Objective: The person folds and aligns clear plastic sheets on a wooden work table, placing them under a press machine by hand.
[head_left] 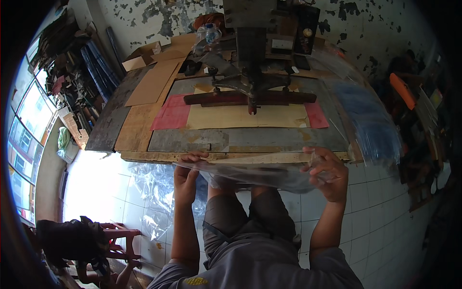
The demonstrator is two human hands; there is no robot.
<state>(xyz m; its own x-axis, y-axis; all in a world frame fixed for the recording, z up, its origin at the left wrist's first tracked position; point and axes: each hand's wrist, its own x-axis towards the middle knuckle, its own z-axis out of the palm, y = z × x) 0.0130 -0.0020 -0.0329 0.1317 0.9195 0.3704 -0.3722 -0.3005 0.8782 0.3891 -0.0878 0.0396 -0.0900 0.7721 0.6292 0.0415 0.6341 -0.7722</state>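
Note:
My left hand (186, 176) and my right hand (332, 174) are closed on opposite ends of a clear plastic sheet (264, 174). It stretches between them over my lap, just in front of the table's wooden front edge. Its film is see-through, so its exact outline and number of layers are hard to tell. Beyond it, a yellow board (226, 118) lies over red sheeting (169, 114) on the grey worktop (187, 139). A dark press head with a long bar (221, 99) hangs over the board.
Stacked clear bluish plastic (368, 125) drapes over the table's right side. Cardboard (154, 84) lies at the left, a bottle (210, 34) at the back. Crumpled plastic (151, 192) covers floor at my left. A person (72, 243) is at lower left beside a red stool (122, 233).

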